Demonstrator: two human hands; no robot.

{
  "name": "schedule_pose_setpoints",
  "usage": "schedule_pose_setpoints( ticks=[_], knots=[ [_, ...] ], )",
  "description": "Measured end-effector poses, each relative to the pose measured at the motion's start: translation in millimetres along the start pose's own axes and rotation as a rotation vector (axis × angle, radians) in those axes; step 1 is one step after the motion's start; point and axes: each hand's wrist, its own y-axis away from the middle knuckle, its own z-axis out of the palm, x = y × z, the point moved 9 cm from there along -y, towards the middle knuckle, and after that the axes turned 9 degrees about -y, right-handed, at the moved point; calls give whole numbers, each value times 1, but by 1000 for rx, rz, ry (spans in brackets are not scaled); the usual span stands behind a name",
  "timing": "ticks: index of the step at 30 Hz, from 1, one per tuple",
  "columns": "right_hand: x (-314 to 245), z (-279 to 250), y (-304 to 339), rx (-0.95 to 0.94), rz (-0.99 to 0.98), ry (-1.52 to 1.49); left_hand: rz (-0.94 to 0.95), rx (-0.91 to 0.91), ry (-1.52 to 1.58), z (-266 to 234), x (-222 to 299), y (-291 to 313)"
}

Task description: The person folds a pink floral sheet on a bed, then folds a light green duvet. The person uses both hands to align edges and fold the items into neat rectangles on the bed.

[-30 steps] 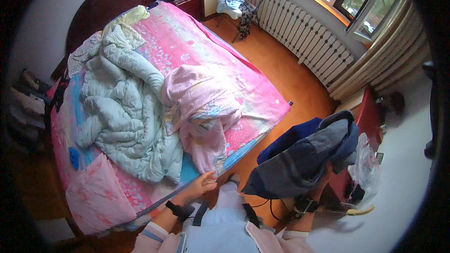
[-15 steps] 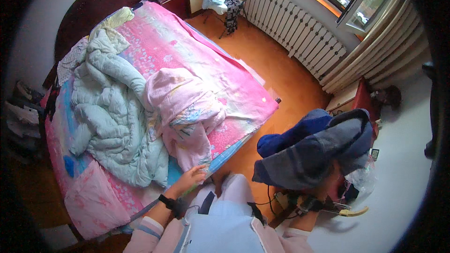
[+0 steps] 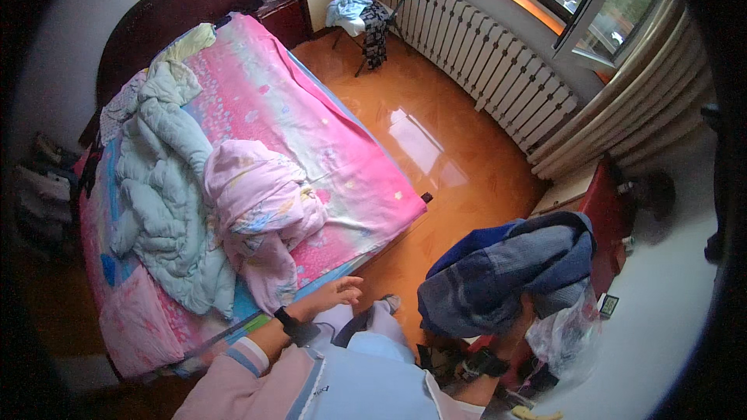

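Observation:
My left hand (image 3: 340, 293) is open with its fingers apart, held just past the foot edge of the bed (image 3: 366, 187), close to a bunched pink floral blanket (image 3: 261, 214). A dark band sits on that wrist. My right hand (image 3: 523, 327) reaches up into a bundle of blue and grey clothes (image 3: 502, 276) at my right. Its fingers are buried in the fabric and seem to grip it. A clear plastic bag (image 3: 568, 338) hangs beside that hand.
A crumpled pale green quilt (image 3: 167, 202) lies on the bed's left side, on a pink sheet. A dark headboard (image 3: 175, 19) stands behind. A white radiator (image 3: 498, 70) lines the window wall, with a folding stand of clothes (image 3: 366, 19), a red cabinet (image 3: 603, 218) and orange wood floor (image 3: 436, 140).
The view has swung so the bed sits further left. My right arm has come up into the clothes bundle, which is now more bunched. My left hand stays by the bed edge.

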Motion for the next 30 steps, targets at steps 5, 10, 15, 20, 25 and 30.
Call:
schedule_pose_setpoints(
  ticks=[5,10,15,20,25,30],
  knots=[
    [-16,43,-86,-90,126,148,-63,173,-25,-22,34,-25],
    [-21,95,-155,-50,-16,-208,-24,285,135,-60,59,-75],
    [-30,136,-224,-12,20,-140,45,260,135,-75,114,-145],
    [-48,190,-288,-47,-95,-125,-3,324,107,-103,171,-196],
    [-7,253,-378,-232,210,-238,57,420,123,-121,221,-259],
    [32,309,-482,-370,272,-105,10,542,180,-114,263,-319]
  ],
)
